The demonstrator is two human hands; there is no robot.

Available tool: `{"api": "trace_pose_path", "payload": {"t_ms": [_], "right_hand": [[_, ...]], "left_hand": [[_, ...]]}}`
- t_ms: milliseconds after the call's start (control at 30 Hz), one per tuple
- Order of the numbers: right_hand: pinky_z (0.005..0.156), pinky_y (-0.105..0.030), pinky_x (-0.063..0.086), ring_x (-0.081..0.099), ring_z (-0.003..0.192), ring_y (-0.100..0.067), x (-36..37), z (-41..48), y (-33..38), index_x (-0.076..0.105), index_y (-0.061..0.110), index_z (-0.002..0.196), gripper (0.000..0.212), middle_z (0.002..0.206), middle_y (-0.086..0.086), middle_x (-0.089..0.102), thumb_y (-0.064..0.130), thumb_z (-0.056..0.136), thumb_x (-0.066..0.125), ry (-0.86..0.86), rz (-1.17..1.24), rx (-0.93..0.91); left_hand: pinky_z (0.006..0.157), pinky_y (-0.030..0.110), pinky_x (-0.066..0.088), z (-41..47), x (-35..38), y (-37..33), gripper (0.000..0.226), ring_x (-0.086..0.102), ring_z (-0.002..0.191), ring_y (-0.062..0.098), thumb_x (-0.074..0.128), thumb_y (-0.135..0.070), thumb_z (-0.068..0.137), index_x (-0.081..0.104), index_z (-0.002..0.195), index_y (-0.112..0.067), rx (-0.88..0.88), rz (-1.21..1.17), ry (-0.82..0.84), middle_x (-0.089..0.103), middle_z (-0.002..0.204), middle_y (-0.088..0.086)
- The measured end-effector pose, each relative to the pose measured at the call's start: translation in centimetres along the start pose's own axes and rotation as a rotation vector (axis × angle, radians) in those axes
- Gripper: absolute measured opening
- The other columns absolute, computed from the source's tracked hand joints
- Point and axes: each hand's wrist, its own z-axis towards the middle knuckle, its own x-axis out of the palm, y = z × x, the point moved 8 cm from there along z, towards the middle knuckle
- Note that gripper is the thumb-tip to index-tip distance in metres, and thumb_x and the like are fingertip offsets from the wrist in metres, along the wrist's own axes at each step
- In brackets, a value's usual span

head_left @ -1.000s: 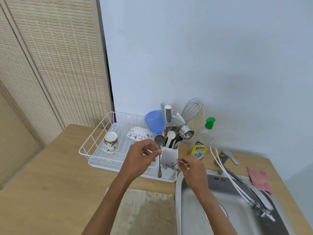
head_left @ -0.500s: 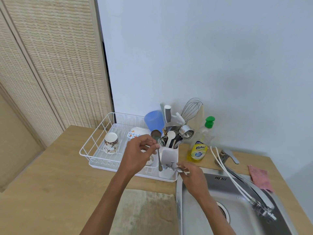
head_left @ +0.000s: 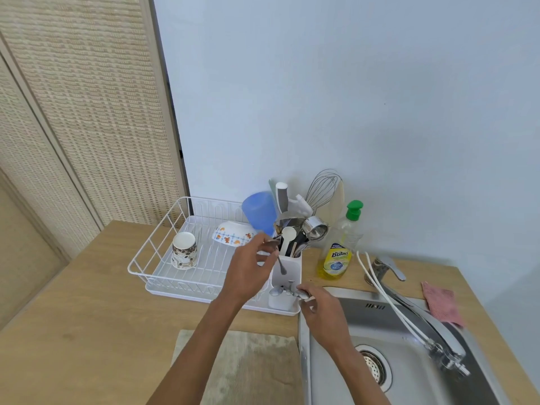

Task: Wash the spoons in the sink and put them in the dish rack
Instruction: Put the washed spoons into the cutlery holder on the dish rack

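My left hand point(head_left: 249, 270) pinches a metal spoon point(head_left: 280, 263) by its bowl end at the rim of the white cutlery holder point(head_left: 287, 276), the handle hanging down in front of the holder. My right hand point(head_left: 323, 309) grips a small bunch of spoons point(head_left: 287, 289), their bowls pointing left against the holder's lower front. The holder stands at the right end of the white dish rack point(head_left: 163, 260) and is packed with utensils. The steel sink point(head_left: 409, 361) lies to the lower right.
In the rack are a patterned cup point(head_left: 184, 250), a bowl point(head_left: 233, 232) and a blue cup point(head_left: 260, 211). A dish soap bottle point(head_left: 339, 249) stands beside the tap point(head_left: 409, 302). A pink cloth point(head_left: 441, 302) lies at the right, a mat point(head_left: 242, 366) in front.
My left hand has carried its spoon to the right, up to the holder's rim. My right hand has stayed low in front of the holder with its spoons.
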Motion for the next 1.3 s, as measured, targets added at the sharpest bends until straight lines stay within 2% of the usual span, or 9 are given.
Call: {"api": "trace_pose_path", "payload": {"t_ms": [133,233,333,433,733,900,1067,1300], "right_hand": [[0.07,-0.007,0.048,0.065,0.083,-0.001,0.1,-0.1,0.0,0.067,0.03,0.118,0.036,0.11,0.019,0.066,0.01,0.089,0.066,0.003,-0.003,0.013],[0.071,-0.01,0.049,0.065,0.085,0.001,0.2,-0.1,-0.2,0.065,0.031,0.119,0.035,0.111,0.018,0.067,0.012,0.09,0.065,0.004,-0.006,0.019],[0.073,-0.016,0.053,0.065,0.086,0.0,0.6,-0.2,-0.3,0.063,0.032,0.121,0.035,0.111,0.018,0.067,0.015,0.091,0.065,0.012,-0.013,0.021],[0.074,-0.019,0.054,0.065,0.087,-0.001,0.7,-0.3,-0.3,0.062,0.033,0.122,0.035,0.111,0.018,0.067,0.015,0.091,0.065,0.008,-0.016,0.029],[0.079,-0.024,0.056,0.064,0.089,-0.001,1.1,-0.4,-0.3,0.061,0.033,0.125,0.036,0.113,0.018,0.067,0.017,0.092,0.062,0.018,-0.011,0.056],[0.081,-0.027,0.056,0.064,0.09,-0.001,1.1,-0.7,-0.2,0.06,0.033,0.127,0.038,0.113,0.017,0.067,0.017,0.093,0.06,0.024,-0.005,0.066],[0.084,-0.029,0.056,0.064,0.093,-0.001,1.2,-0.8,-0.1,0.057,0.035,0.127,0.038,0.115,0.017,0.066,0.019,0.093,0.06,0.032,-0.02,0.066],[0.085,-0.025,0.053,0.06,0.095,-0.001,1.2,-1.1,0.1,0.053,0.037,0.131,0.041,0.119,0.016,0.063,0.021,0.093,0.062,0.043,-0.046,0.065]], "left_hand": [[0.081,0.032,0.06,-0.7,2.2,2.8,0.011,0.069,0.092,0.003,0.065,-0.013,0.093,0.061,0.101,-0.019,0.001,0.115,0.078,0.073,0.095,-0.004],[0.079,0.033,0.059,-1.3,3.1,3.9,0.01,0.071,0.092,0.006,0.065,-0.017,0.093,0.06,0.096,-0.025,0.022,0.254,0.139,0.075,0.095,-0.008],[0.077,0.031,0.056,-2.0,3.2,4.3,0.007,0.069,0.09,0.011,0.064,-0.024,0.093,0.064,0.098,-0.029,0.058,0.446,0.161,0.075,0.098,-0.012],[0.079,0.029,0.053,-2.4,3.2,4.6,0.014,0.062,0.097,0.011,0.062,-0.026,0.094,0.071,0.104,-0.03,0.119,0.572,0.165,0.073,0.103,-0.013],[0.073,0.028,0.054,-2.8,3.1,4.6,0.017,0.059,0.101,0.01,0.062,-0.029,0.095,0.074,0.106,-0.034,0.198,0.664,0.183,0.07,0.11,-0.016],[0.076,0.032,0.057,-3.3,2.9,4.5,0.02,0.059,0.107,0.009,0.061,-0.025,0.095,0.074,0.108,-0.034,0.19,0.652,0.18,0.07,0.111,-0.017],[0.074,0.023,0.051,-3.1,3.6,4.7,0.024,0.057,0.106,0.012,0.062,-0.018,0.095,0.073,0.113,-0.03,0.187,0.702,0.189,0.065,0.114,-0.01],[0.085,0.028,0.054,-3.8,3.6,5.5,0.03,0.054,0.116,0.013,0.062,-0.016,0.093,0.068,0.121,-0.024,0.16,0.651,0.18,0.063,0.121,-0.008]]}}
